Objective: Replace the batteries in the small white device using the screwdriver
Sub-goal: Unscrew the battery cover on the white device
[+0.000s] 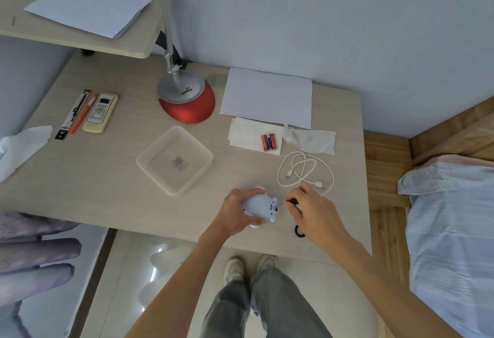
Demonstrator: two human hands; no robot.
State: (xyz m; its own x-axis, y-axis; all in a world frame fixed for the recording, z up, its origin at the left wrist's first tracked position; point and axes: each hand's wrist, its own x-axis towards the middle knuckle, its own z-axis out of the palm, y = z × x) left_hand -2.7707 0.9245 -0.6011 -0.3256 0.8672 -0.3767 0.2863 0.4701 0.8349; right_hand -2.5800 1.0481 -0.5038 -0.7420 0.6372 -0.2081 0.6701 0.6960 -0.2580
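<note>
The small white device [258, 206] lies near the desk's front edge, gripped by my left hand [238, 212] from the left. Its right end shows an opened spot with small red and dark parts. My right hand [311, 210] pinches a small black-handled screwdriver [290, 202] whose thin tip points left into that end of the device. Two red batteries [268, 142] lie side by side on a white tissue farther back. Most of the screwdriver is hidden by my fingers.
A clear plastic tray [149, 162] with a small item sits left of the device. A coiled white cable [304, 170] lies behind my right hand, a black hair tie [299, 232] beside it. Red-based lamp [187, 105], paper sheet [267, 97], remote control [100, 113] stand farther back.
</note>
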